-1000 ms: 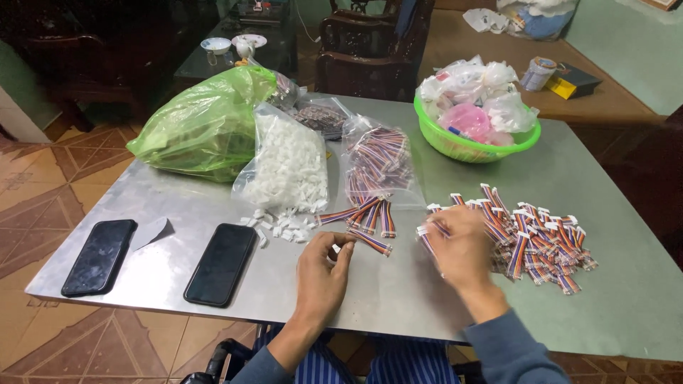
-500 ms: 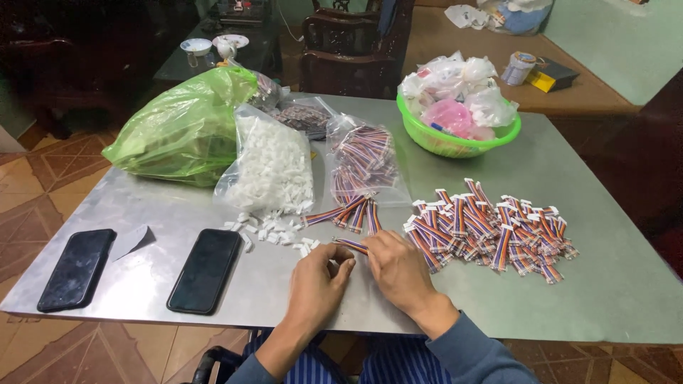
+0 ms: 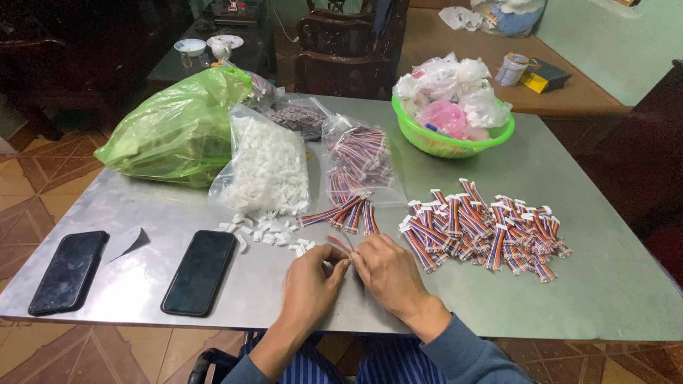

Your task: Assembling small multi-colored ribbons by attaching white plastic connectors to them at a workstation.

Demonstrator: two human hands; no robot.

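Head view: both hands pinch one striped cable at the table's near edge

The left hand and the right hand meet fingertip to fingertip over the metal table. Between them they pinch a short multicoloured ribbon cable, which slants up and away from the left hand's fingertips. The fingers of both hands are drawn together around it; whether a white piece is held there too is too small to tell.

Just beyond the left hand lie loose white plastic connectors, spilled from a clear bag of the same white pieces farther back. Straight ahead of the fingertips, a few bare striped cables fan out from the mouth of a clear bag of cables. Just to the outside of the right hand sits a spread pile of cables with white ends fitted.

To the outside of the left hand lies a black phone, with a second black phone farther out. Far beyond the left hand is a bulging green plastic bag; far beyond the right hand is a green bowl heaped with small plastic bags.
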